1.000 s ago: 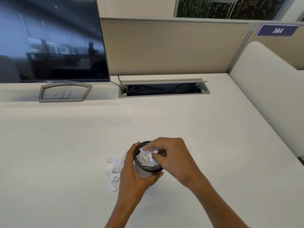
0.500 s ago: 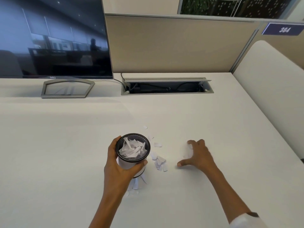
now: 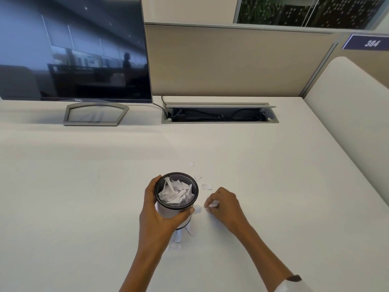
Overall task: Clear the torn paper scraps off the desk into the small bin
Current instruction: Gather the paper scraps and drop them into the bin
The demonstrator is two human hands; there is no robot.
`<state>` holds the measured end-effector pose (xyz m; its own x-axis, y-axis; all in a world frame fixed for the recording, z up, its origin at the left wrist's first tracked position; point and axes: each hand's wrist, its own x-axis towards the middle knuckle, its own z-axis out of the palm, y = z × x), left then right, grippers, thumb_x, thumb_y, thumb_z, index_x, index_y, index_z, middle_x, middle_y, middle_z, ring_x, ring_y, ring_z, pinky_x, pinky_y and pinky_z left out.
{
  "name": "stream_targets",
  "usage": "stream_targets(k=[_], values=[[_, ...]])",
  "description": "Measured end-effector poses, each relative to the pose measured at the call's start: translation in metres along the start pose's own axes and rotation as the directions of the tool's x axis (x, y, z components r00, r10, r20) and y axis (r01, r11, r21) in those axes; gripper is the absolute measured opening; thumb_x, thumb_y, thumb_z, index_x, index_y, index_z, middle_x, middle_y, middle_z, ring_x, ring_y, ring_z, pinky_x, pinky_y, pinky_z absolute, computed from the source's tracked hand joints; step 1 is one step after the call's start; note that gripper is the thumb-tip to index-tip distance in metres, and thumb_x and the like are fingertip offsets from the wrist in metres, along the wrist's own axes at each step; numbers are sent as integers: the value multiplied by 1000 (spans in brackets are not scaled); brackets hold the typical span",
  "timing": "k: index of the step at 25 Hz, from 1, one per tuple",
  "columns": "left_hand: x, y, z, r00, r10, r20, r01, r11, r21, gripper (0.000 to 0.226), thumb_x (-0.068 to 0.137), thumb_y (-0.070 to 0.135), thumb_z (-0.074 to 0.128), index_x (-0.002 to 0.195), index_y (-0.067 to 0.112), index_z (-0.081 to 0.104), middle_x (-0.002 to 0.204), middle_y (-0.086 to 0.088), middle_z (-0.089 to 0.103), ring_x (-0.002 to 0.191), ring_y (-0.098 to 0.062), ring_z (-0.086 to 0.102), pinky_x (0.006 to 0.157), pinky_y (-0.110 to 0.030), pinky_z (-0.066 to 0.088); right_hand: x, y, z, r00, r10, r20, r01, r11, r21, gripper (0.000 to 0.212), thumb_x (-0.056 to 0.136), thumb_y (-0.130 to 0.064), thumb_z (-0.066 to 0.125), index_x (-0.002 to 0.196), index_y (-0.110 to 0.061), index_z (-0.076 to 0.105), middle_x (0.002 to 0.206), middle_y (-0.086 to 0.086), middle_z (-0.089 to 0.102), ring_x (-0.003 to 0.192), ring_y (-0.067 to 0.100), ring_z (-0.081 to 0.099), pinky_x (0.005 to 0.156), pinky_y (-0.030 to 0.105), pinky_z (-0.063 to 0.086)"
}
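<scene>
A small black mesh bin [image 3: 176, 209] stands upright near the desk's front middle, well filled with white paper scraps. My left hand [image 3: 156, 216] grips the bin's side, thumb on its right wall. Just right of the bin, my right hand [image 3: 225, 204] curls its fingers around a few white scraps [image 3: 213, 204] on the desk. Loose scraps [image 3: 206, 186] lie behind my right hand, one sits farther back [image 3: 191, 164], and several more lie under and in front of the bin [image 3: 179, 239].
The white desk [image 3: 84, 197] carries a dark monitor [image 3: 71, 49] on a grey stand at the back left. An open cable tray [image 3: 219, 115] is set into the desk at the back middle. A beige partition stands behind, and a padded divider [image 3: 347, 123] borders the right.
My right hand left the bin's mouth, reached out to the right over the desk, then drew back toward the bin with scraps gathered in its fingers. The bin shifted slightly left.
</scene>
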<state>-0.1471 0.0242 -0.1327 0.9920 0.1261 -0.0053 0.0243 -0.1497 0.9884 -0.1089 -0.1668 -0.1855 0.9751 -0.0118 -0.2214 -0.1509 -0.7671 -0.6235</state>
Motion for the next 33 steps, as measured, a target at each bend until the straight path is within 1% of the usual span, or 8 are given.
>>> stream_targets(k=[5, 9, 14, 19, 24, 26, 29, 33], values=[[-3, 4, 3, 999, 11, 35, -11, 1000, -12, 90, 42, 36, 87, 118, 54, 42, 118, 35, 54, 113, 12, 49, 89, -15, 41, -10, -21, -38, 979, 77, -188, -2, 928, 372, 13, 74, 0, 70, 74, -13, 74, 85, 9, 75, 48, 3, 62, 58, 13, 51], [-4, 4, 8, 997, 21, 70, -21, 1000, -8, 87, 46, 26, 86, 118, 51, 43, 120, 27, 57, 112, 12, 49, 81, 2, 37, -24, -73, -69, 966, -92, -241, 213, 813, 542, 23, 72, -4, 75, 69, -27, 74, 80, -7, 74, 52, 7, 65, 58, 15, 52], [-6, 4, 14, 996, 22, 85, -20, 1000, -24, 87, 48, 24, 85, 119, 49, 43, 112, 40, 55, 104, 15, 53, 74, 2, 40, -31, -102, -66, 935, -353, 20, 327, 886, 329, 23, 71, -20, 77, 90, -31, 73, 97, -15, 70, 85, -4, 60, 66, 10, 48], [2, -1, -2, 994, -6, -109, 0, 999, -52, 89, 49, 28, 85, 125, 42, 42, 120, 33, 52, 110, 11, 52, 87, -18, 44, 6, -70, -56, 961, -147, -234, 227, 903, 365, 17, 82, -27, 70, 99, -23, 72, 108, -8, 70, 103, 7, 63, 80, 17, 46], [12, -2, -20, 977, -38, -211, 19, 996, -88, 90, 44, 40, 84, 123, 47, 41, 123, 28, 53, 112, 8, 52, 90, -21, 42, -2, -27, 10, 957, -70, 282, 106, 988, -113, 62, 91, -46, 52, 145, -24, 30, 159, 4, 14, 147, 20, 7, 120, 35, 9], [12, -3, -21, 976, -44, -214, 25, 996, -90, 87, 47, 33, 85, 120, 50, 42, 123, 27, 53, 111, 8, 52, 90, -21, 43, -17, -25, 31, 933, -180, 313, 245, 952, -184, 63, 90, -45, 52, 145, -28, 28, 160, 3, 8, 148, 22, -1, 120, 38, 5], [10, -3, -19, 979, -48, -197, 31, 996, -86, 86, 48, 29, 84, 120, 48, 41, 122, 25, 53, 111, 9, 51, 89, -21, 43, -32, -29, 42, 914, -350, 207, 398, 873, -283, 44, 87, -25, 56, 131, -29, 50, 149, 6, 34, 138, 25, 28, 106, 36, 33], [7, -1, -18, 985, -31, -172, 20, 998, -68, 89, 48, 30, 83, 126, 40, 41, 124, 21, 54, 114, 7, 50, 90, -21, 43, -31, -25, 29, 958, -269, 99, 284, 940, -189, 23, 85, -15, 54, 104, -20, 67, 109, 2, 56, 102, 21, 53, 78, 30, 47]])
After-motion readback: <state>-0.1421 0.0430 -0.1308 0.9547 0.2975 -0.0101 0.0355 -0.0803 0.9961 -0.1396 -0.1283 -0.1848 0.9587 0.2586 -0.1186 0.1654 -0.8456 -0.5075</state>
